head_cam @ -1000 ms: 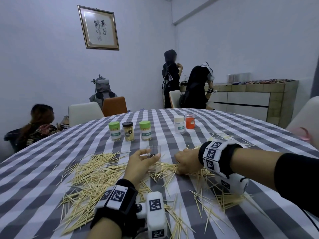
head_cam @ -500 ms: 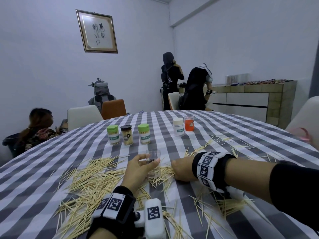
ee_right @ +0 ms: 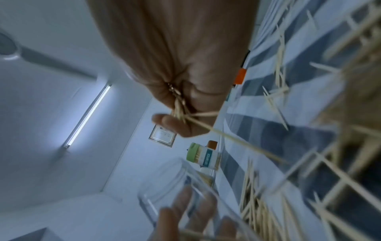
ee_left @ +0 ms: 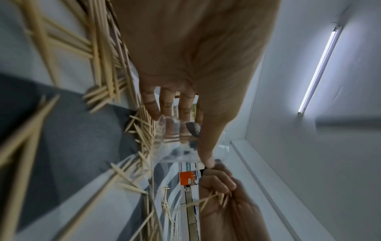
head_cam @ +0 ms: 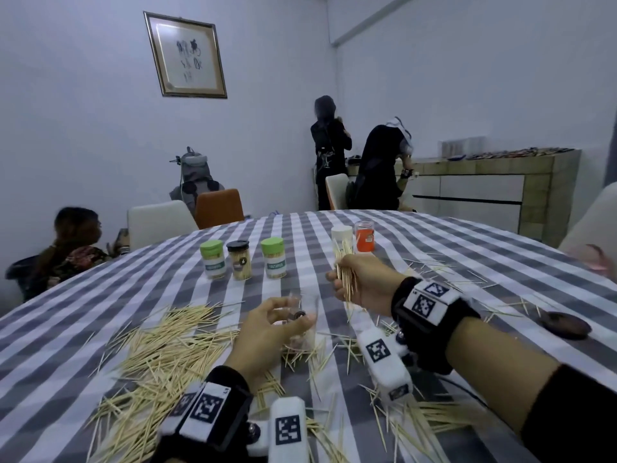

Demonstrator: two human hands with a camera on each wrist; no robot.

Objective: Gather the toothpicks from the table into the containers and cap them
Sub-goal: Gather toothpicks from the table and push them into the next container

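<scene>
My left hand [head_cam: 267,329] grips a clear, uncapped container [head_cam: 309,315] standing on the checked tablecloth; its fingers [ee_left: 185,106] wrap the clear wall [ee_left: 177,146]. My right hand [head_cam: 364,282] is lifted above the table just right of the container, fist closed round a bundle of toothpicks [head_cam: 345,269]. In the right wrist view the bundle [ee_right: 179,107] sticks out of the fist, with the container's mouth [ee_right: 164,179] below it. Loose toothpicks [head_cam: 160,355] lie in a wide heap to the left, and more toothpicks [head_cam: 410,416] are scattered under my right arm.
Three capped toothpick jars [head_cam: 273,257] stand in a row farther back, with a white jar [head_cam: 342,235] and an orange jar [head_cam: 364,236] behind my right hand. A dark round object [head_cam: 564,324] lies at the right. Several people and chairs are beyond the table [head_cam: 467,242].
My right hand has risen off the table with a fistful of toothpicks and now hangs beside the container's mouth. The left hand keeps its hold on the clear container.
</scene>
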